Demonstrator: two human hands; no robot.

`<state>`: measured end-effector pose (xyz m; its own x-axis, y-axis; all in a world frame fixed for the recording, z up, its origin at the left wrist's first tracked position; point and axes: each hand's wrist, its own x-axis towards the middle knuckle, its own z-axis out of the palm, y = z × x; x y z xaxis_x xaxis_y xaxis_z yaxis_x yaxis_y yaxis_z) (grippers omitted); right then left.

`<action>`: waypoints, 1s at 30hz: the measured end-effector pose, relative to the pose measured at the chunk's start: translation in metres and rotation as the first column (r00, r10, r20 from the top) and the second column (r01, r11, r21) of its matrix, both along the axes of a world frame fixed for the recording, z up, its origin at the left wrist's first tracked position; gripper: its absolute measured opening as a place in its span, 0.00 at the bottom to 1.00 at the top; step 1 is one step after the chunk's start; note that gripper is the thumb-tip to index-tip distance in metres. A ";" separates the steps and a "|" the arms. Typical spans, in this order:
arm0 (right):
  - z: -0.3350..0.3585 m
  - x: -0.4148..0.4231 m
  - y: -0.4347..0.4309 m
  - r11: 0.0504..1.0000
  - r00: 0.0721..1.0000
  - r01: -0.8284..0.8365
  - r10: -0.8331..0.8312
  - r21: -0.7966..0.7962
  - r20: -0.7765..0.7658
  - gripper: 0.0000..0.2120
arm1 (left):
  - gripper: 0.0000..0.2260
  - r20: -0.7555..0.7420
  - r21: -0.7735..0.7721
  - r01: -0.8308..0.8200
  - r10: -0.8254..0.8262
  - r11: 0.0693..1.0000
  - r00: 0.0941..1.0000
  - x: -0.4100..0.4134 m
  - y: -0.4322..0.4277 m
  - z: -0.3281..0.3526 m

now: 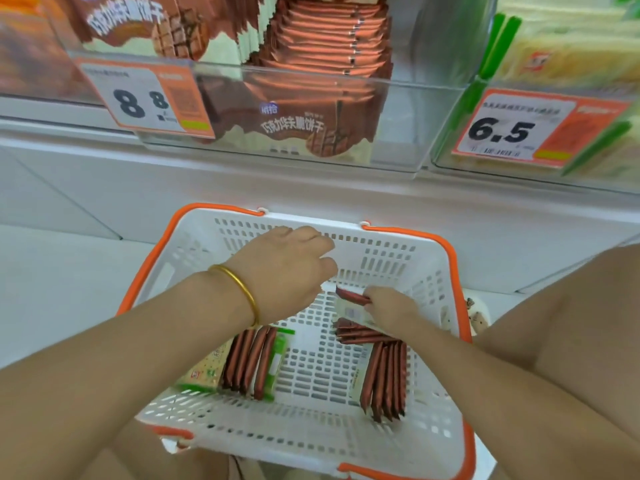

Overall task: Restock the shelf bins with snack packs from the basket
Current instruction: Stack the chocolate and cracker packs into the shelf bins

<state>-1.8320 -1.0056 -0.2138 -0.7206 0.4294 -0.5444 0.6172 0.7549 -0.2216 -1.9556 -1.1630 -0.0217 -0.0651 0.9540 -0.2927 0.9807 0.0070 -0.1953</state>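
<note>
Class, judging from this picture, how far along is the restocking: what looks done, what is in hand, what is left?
Done: the bin already holds a stack of brown packs. In hand: the right hand pinches one pack in the basket; the left hand is over the basket too. Left: rows of brown packs and a green pack lie in the basket.

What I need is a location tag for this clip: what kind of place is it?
Most likely a grocery or convenience shop: clear shelf bins stacked with snack packs, price tags on their fronts, and an orange-handled shopping basket below.
</note>
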 end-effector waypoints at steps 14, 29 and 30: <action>0.176 -0.007 -0.027 0.191 0.738 0.227 -0.674 -0.955 0.040 0.11 | 0.22 0.142 0.289 -0.009 -0.034 0.957 0.989 -0.004 -0.016 0.025; 0.260 -0.013 -0.048 0.568 0.483 -0.069 -0.701 -0.820 -0.525 0.04 | 0.04 0.978 -0.133 -0.801 -0.055 0.584 -0.202 -0.003 -0.007 0.090; 0.271 -0.018 -0.046 0.611 0.438 -0.060 -0.694 -0.789 -0.571 0.02 | 0.05 0.973 -0.114 -0.808 -0.101 0.577 -0.209 -0.003 -0.003 0.095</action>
<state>-1.8500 -1.0514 0.0576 -0.8293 0.5565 -0.0502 0.0262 -0.0511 -0.9984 -1.9586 -1.1657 0.0734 -0.5966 0.7946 -0.1126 -0.1026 0.0636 0.9927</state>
